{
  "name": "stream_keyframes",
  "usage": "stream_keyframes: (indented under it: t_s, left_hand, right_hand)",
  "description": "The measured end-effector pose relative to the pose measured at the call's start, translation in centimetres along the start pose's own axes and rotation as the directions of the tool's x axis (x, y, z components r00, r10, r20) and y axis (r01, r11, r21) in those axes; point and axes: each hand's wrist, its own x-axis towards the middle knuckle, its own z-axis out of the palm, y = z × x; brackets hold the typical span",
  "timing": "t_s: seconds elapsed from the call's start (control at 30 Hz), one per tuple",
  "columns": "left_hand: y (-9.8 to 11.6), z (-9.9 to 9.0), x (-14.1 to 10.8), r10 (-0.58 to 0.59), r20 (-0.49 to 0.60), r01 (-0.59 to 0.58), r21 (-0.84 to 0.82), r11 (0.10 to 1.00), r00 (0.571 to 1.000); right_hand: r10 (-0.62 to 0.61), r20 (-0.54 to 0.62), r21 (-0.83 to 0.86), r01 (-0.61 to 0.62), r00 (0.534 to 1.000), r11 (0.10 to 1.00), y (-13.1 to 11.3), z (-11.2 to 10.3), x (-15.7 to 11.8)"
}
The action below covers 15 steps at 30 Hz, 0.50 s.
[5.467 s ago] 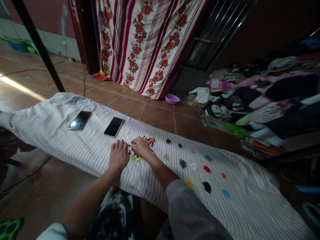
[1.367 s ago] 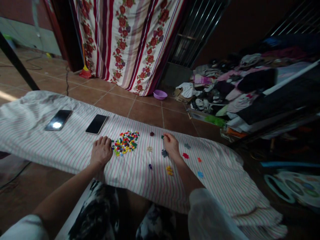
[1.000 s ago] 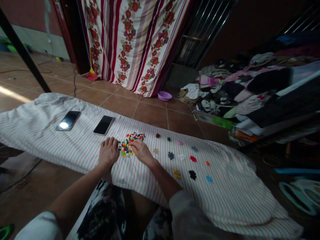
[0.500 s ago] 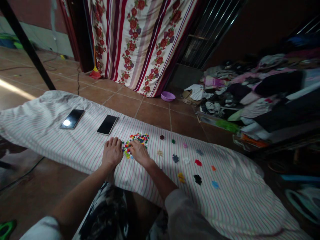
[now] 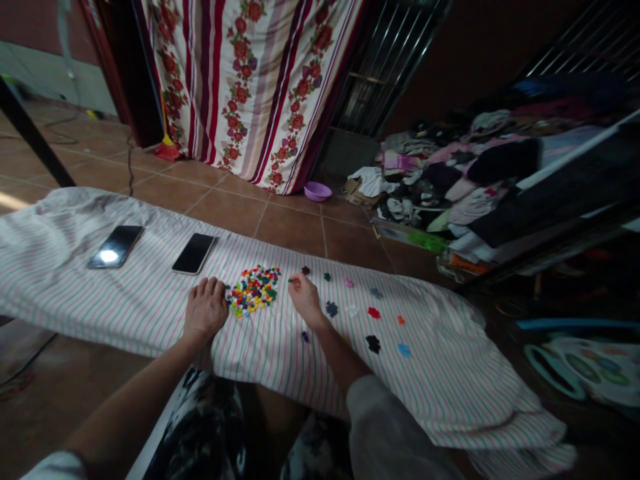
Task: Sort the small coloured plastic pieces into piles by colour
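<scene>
A heap of small bead-like pieces [image 5: 253, 291] in many colours lies on the striped cloth [image 5: 150, 300]. My left hand [image 5: 206, 308] rests palm down at the heap's left edge, its fingers stretched out. My right hand [image 5: 305, 297] is to the right of the heap, thumb and fingers pinched on a small dark green piece [image 5: 291, 281]. Right of it lie small single-colour clusters, among them green [image 5: 327, 276], pink [image 5: 349, 283], red [image 5: 373, 312], black [image 5: 373, 343] and blue [image 5: 404, 349]. A purple cluster [image 5: 305, 337] sits below my right hand. My right forearm mostly covers a yellow one.
Two phones [image 5: 194, 254] [image 5: 116, 247] lie on the cloth at left, one reflecting a bright light. Beyond are a tiled floor, a purple basin [image 5: 317, 191], a floral curtain [image 5: 250, 93] and a red broom [image 5: 167, 150]. Clothes [image 5: 450, 173] are heaped at right.
My right hand has left the heap and moved right, a green piece now showing at its fingertips. My left hand stays beside the heap. The whole view has shifted slightly.
</scene>
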Motion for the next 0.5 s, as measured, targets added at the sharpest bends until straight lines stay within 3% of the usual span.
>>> stream_keyframes:
  t_s: [0.13,0.5]
  left_hand:
    - [-0.1,0.0,0.0,0.003,0.0,-0.003,-0.02,1.0,1.0]
    - [-0.1,0.0,-0.1,0.025,-0.009,-0.025,0.014,1.0,1.0]
  right_hand:
    - [0.151,-0.116,0.015,-0.15,0.982,0.989,2.2,-2.3,0.8]
    - [0.278,-0.254,-0.097,-0.31,0.927,0.946,6.0,-7.7,2.6]
